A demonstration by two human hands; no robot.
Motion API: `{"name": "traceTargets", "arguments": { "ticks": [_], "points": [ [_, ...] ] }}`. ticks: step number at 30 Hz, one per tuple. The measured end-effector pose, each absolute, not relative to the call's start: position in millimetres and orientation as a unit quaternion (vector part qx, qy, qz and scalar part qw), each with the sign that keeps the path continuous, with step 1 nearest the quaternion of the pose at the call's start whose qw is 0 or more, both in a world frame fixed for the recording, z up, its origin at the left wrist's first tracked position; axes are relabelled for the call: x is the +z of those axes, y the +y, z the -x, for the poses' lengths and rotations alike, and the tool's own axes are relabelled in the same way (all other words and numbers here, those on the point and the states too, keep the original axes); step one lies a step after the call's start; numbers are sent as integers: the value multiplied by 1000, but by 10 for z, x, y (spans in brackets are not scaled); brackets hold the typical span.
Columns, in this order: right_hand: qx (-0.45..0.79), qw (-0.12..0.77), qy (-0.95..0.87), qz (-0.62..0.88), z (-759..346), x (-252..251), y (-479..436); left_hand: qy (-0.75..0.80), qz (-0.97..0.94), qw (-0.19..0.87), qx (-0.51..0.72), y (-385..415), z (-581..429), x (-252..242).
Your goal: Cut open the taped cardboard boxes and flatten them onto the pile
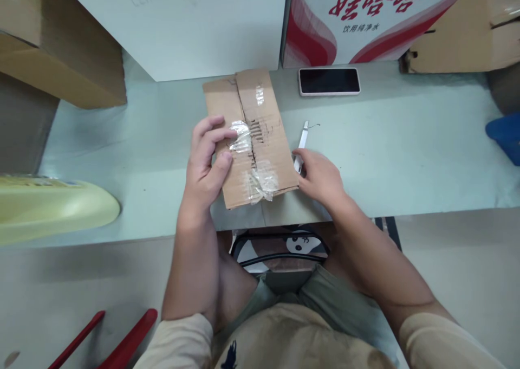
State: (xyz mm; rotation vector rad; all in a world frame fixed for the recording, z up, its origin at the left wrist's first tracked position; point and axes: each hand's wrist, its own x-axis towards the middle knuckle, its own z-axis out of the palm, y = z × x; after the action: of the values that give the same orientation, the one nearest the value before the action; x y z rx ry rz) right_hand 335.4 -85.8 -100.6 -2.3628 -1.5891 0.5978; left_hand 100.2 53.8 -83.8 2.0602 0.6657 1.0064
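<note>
A small brown cardboard box [270, 141] lies on the table at a slight slant, with a seam down its top and patches of clear, wrinkled tape. My left hand [205, 163] grips the box's left side; its thumb and two fingers rest apart on the top, the fingers near the middle tape patch. The other fingers are hidden. Beside the box's lower right edge, my right hand [319, 174] is closed around the lower part of a white utility knife [303, 137]. The knife's front end points away from me, and a thin dark strand lies by its tip.
A phone [329, 82] lies behind the knife. Large white boxes [182, 27] and brown cartons [89, 49] line the back and sides. A pale yellow object [60, 206] stands at the left, a blue one [506, 136] at the right. The table's front edge is close to me.
</note>
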Motion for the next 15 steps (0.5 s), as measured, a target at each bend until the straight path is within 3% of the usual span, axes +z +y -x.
{"name": "traceTargets", "arguments": {
  "ticks": [4, 9, 12, 15],
  "points": [
    [204, 57, -509, 834, -3325, -940, -778, 255, -806, 365, 391, 556, -1005, -861],
    [223, 79, -476, 847, -3356, -924, -757, 242, -802, 361, 411, 576, -1020, -911],
    [233, 168, -443, 849, -3389, -916, -778, 241, -801, 358, 416, 575, -1042, -926],
    [305, 341, -381, 804, -3420, -905, -783, 242, -797, 360, 420, 563, -1062, -929]
  ]
}}
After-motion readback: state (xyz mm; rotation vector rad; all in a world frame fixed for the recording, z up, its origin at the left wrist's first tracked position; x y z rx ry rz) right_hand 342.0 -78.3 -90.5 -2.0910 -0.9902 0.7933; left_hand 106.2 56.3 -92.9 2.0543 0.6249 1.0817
